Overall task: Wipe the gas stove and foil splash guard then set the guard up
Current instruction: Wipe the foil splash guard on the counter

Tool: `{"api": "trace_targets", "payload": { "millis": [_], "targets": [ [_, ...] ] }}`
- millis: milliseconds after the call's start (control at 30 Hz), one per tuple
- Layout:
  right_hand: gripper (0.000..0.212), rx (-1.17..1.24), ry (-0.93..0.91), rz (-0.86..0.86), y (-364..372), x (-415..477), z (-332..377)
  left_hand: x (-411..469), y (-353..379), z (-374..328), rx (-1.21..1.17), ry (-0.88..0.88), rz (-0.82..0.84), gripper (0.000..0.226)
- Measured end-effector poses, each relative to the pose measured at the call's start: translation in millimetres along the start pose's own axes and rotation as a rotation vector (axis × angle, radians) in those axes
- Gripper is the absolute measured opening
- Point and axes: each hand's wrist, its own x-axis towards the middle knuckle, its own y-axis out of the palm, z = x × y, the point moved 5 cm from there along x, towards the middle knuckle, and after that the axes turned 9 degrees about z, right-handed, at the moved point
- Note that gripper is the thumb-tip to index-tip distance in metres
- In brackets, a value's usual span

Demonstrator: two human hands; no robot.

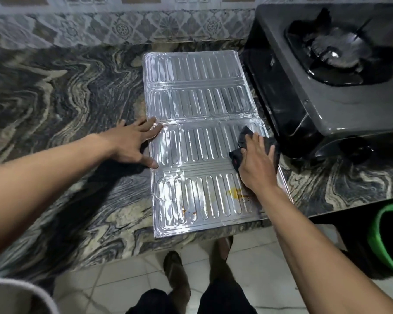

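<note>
In the head view, the likeliest trouble was the foil splash guard (197, 137) buckling or creasing: it looked thin and embossed, and its near end overhung the worktop's (55, 91) front edge, so a hard rub there, with nothing under it, could have bent a panel or tipped the sheet toward the floor (247, 252). The left hand (132, 143) was the only thing pinning it, fingers (153, 128) spread flat at the guard's left edge, thumb just on the foil; had that hand lifted, the cloth's drag would probably have slid the whole sheet toward the gas stove (327, 87), which stood just beside its right edge at the worktop's back right corner. The right hand (256, 166) pressed a dark cloth (247, 137) onto the right side of the third panel, its fingers curled down over the bunched fabric (not quite a pinch, more a flat press). The guard lay unfolded and flat, four ribbed panels running from the tiled wall toward the front edge, bright and reflective, with an orange-yellow stain (235, 192) and small rusty specks on the nearest panel, so that part seemed not yet cleaned. A green bucket (386, 236) stood on the floor beyond the worktop's right end.
</note>
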Motion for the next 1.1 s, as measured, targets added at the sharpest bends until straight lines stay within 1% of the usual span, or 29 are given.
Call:
{"api": "trace_targets", "payload": {
  "millis": [33, 100, 167, 333, 433, 533, 600, 767, 867, 933, 1000, 1100],
  "targets": [
    [0.052, -0.001, -0.005, 0.007, 2, 0, 9, 0, 0, 1, -0.005, 0.007, -0.003, 0.128],
    [0.058, -0.032, -0.073, 0.031, 11, -5, 36, 1, 1, 2, -0.011, 0.017, -0.001, 0.128],
    [0.064, -0.063, -0.197, 0.079, 21, -16, 70, 1, 2, 2, -0.022, 0.019, 0.002, 0.127],
    [0.066, -0.055, -0.56, 0.229, 43, -76, 139, 0, -2, 1, -0.033, 0.019, 0.012, 0.123],
    [0.067, -0.101, -0.692, 0.307, 61, -108, 144, -1, -3, 0, -0.029, 0.016, 0.009, 0.122],
    [0.066, -0.103, -0.724, 0.315, 66, -111, 130, -1, -2, -1, -0.043, 0.012, 0.007, 0.122],
    [0.067, -0.065, -0.665, 0.288, 58, -102, 116, -1, -2, -2, -0.058, 0.009, 0.004, 0.121],
    [0.06, 0.056, -0.353, 0.169, 26, -73, 48, -1, -1, -2, -0.062, -0.012, -0.002, 0.122],
    [0.051, 0.08, -0.222, 0.08, 6, -65, 2, 0, -1, -1, -0.056, -0.02, -0.011, 0.12],
    [0.049, 0.064, -0.128, 0.031, -3, -65, -21, 1, 0, 0, -0.049, -0.023, -0.014, 0.121],
    [0.049, 0.04, -0.035, -0.003, -3, -70, -30, 0, 0, -1, -0.041, -0.023, -0.01, 0.122],
    [0.051, 0.052, 0.105, -0.084, 6, -84, -14, 0, -1, -2, -0.038, -0.032, -0.009, 0.122]
  ]
}}
